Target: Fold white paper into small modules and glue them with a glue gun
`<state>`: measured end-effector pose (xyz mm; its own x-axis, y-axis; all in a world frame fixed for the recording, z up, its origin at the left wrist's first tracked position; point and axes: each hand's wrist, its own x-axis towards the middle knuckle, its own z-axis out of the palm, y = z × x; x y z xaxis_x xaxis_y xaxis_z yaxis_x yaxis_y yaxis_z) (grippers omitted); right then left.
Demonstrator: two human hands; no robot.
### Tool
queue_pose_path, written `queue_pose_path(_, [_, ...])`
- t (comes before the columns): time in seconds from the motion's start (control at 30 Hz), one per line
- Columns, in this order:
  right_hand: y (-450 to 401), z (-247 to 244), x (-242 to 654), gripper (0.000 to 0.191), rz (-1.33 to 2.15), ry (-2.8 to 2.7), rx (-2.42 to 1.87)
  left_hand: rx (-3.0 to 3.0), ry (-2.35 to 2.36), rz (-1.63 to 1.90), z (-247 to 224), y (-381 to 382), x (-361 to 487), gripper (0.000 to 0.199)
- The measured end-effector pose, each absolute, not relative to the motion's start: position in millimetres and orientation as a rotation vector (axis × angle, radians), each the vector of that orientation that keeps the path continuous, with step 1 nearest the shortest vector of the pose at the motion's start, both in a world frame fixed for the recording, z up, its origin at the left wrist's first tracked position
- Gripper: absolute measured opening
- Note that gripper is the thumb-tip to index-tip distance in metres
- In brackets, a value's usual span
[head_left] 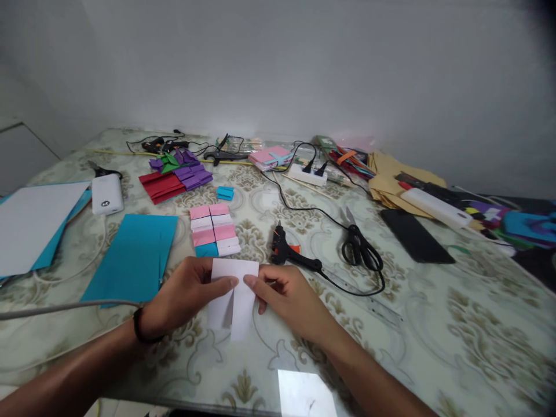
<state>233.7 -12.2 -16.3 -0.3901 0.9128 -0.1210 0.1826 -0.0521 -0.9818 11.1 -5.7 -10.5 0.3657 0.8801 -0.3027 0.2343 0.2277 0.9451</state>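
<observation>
A white piece of paper [243, 307], split from its lower edge into two flaps, is held between both hands near the table's front. My left hand [186, 289], with a dark band at the wrist, pinches the paper's left side, thumb on top. On its right side, my right hand [289, 298] grips it the same way, thumb on the face and fingers behind. Just beyond the paper lie folded pink, white and blue strips [214, 229]. A black glue gun [289, 252] rests beyond my right hand.
Black scissors [358, 246] and a black phone [417, 236] lie to the right. Blue sheets [134, 255], a white power bank [107, 194] and white sheets [39, 226] are on the left. Farther back are red folded paper [161, 186], a power strip [307, 175] and cables.
</observation>
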Motion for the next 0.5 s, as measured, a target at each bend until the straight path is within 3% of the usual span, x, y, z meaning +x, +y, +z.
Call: queue_pose_path(0.5, [-12.1, -18.0, 232.2, 0.044, 1.584, -1.638, -1.248, 1.331, 1.246, 0.644, -13.0, -3.2, 12.0, 0.047])
